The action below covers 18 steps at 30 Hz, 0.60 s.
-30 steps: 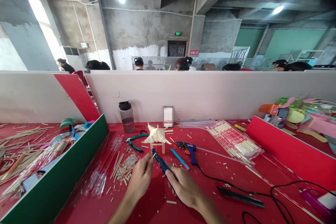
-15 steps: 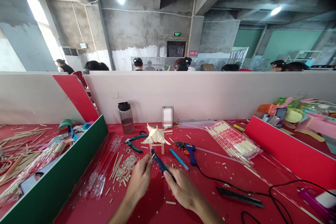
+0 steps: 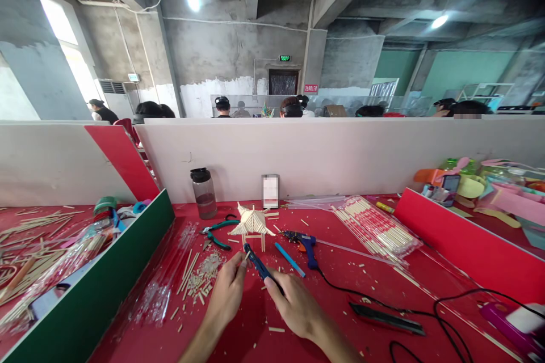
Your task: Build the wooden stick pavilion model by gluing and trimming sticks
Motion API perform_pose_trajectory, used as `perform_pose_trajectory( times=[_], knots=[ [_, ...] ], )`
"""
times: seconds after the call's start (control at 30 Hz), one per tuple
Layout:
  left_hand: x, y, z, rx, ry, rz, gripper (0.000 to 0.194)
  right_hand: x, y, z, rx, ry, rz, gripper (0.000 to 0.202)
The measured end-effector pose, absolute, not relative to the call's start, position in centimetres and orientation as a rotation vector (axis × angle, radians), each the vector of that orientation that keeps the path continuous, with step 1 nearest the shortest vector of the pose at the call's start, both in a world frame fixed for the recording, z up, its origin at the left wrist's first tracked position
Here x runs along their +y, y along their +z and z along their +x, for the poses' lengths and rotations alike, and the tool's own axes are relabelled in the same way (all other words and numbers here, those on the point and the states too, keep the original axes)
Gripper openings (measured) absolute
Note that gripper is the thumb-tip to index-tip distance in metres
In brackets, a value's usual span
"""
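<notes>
Pinching one stick, left fingers sit near right fingers gripping one blue tool.

From afar, I saw the pale wooden-stick model hut between teal-handled metal pliers, left, and the blue plastic glue gun, right.

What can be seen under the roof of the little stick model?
Stick legs and a crossbar show below the roof, with the red table visible between them. The roof's underside cannot be seen, and the dark blue tool seems to cover one leg's foot.
</notes>
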<state>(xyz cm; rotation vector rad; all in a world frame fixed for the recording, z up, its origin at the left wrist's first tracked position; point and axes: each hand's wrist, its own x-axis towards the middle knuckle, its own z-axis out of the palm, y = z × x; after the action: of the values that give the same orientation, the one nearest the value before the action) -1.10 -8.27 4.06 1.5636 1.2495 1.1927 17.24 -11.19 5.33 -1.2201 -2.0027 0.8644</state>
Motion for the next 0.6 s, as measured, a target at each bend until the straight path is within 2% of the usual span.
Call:
perform_pose_trajectory(
  times=[0.17, 0.43, 0.6],
  knots=[
    [-8.27, 4.34, -1.14, 1.216, 1.221, 1.647, 0.041, -11.11, 4.78, 16.88, -1.915, 0.976, -1.265, 0.058],
    [-8.19, 4.01, -1.21, 1.208, 1.220, 1.632, 0.040, -10.92, 4.51, 17.29, -1.850, 1.215, -1.205, 0.057],
    [-8.34, 4.39, -1.39, 1.190, 1.201, 1.642, 0.038, -11.04, 4.51, 17.19, -1.863, 1.185, -1.185, 0.055]
  ],
)
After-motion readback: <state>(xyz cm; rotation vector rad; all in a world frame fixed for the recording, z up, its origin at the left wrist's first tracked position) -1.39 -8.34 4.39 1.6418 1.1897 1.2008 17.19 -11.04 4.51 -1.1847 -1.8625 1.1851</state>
